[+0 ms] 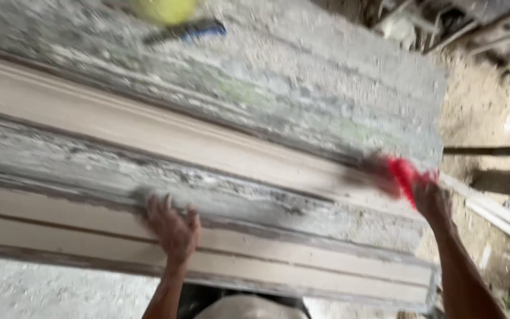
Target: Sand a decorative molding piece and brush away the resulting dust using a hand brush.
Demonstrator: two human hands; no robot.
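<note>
Head view, motion-blurred. Left hand (172, 230) lies flat, fingers spread, its grip open, on the long pale moulded wooden board (208, 147), which lies across the dusty grey counter (326, 77). Right hand (432, 201), at the board's right end, has its grip closed on a red-handled brush (399, 174); the bristles touch the board. Far edge: yellow round object (163, 9) beside blue-black tool (187, 31), both blurred.
</note>
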